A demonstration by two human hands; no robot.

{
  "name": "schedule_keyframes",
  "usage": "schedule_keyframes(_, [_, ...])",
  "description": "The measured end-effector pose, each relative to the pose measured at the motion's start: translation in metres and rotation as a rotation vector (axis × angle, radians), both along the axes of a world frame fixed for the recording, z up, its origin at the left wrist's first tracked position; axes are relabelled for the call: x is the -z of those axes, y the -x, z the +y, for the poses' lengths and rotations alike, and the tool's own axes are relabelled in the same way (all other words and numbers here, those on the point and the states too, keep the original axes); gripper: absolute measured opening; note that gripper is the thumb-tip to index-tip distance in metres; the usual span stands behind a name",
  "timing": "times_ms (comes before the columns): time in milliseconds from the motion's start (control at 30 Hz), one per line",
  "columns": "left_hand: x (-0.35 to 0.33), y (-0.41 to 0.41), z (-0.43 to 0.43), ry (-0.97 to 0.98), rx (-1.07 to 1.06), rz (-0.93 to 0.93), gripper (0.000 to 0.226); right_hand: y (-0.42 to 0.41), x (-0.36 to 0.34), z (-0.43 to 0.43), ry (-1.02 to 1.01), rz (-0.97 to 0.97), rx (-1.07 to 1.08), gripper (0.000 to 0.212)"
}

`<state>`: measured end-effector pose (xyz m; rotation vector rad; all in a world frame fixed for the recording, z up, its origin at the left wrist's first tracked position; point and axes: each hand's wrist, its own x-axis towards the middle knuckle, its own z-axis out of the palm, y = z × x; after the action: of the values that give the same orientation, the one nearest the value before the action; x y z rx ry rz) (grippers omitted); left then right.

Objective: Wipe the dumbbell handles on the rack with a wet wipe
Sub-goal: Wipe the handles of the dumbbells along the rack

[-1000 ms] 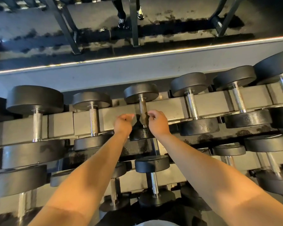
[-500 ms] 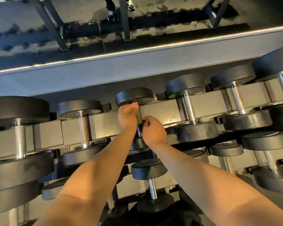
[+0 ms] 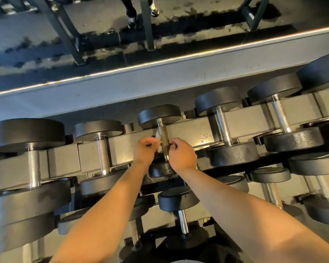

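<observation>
A small black dumbbell (image 3: 159, 116) lies on the top shelf of the grey rack (image 3: 63, 160), its dull metal handle (image 3: 163, 136) pointing toward me. A white wet wipe (image 3: 158, 139) is bunched against the handle's left side. My left hand (image 3: 144, 149) pinches the wipe there with curled fingers. My right hand (image 3: 182, 154) is on the handle's right side, fingers curled at it; I cannot tell whether it holds the wipe's other end or the handle itself.
Larger black dumbbells with chrome handles line the top shelf on both sides (image 3: 103, 149) (image 3: 223, 128). More dumbbells (image 3: 179, 201) sit on the shelf below. A mirror (image 3: 160, 35) behind the rack shows frame legs and someone's feet.
Both hands slid down the handle toward me, the left hand coming off the upper part. The wipe now shows beside the handle. The camera shifted slightly.
</observation>
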<state>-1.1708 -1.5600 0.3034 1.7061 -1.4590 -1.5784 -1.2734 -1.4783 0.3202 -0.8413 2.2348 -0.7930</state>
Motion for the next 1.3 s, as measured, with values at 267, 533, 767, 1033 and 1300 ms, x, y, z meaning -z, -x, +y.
schedule_keyframes(267, [-0.008, 0.043, -0.018, 0.075, -0.043, 0.056, 0.014, 0.002, -0.002, 0.002, 0.037, 0.002, 0.021, 0.027])
schedule_keyframes(533, [-0.002, 0.007, 0.008, 0.211, 0.264, -0.134, 0.015, 0.002, -0.002, 0.002, 0.031, 0.011, 0.009, 0.026])
schedule_keyframes(767, [-0.009, 0.034, -0.002, 0.333, 0.044, -0.047, 0.025, 0.001, -0.003, 0.001, 0.039, -0.001, 0.03, 0.028])
schedule_keyframes(1033, [-0.006, 0.055, -0.011, 0.273, -0.013, -0.136, 0.017, 0.003, -0.002, 0.003, 0.029, -0.001, 0.009, 0.029])
schedule_keyframes(1300, [-0.004, 0.024, 0.012, 0.286, 0.252, -0.234, 0.024, 0.003, -0.002, 0.003, 0.031, -0.025, 0.028, 0.025])
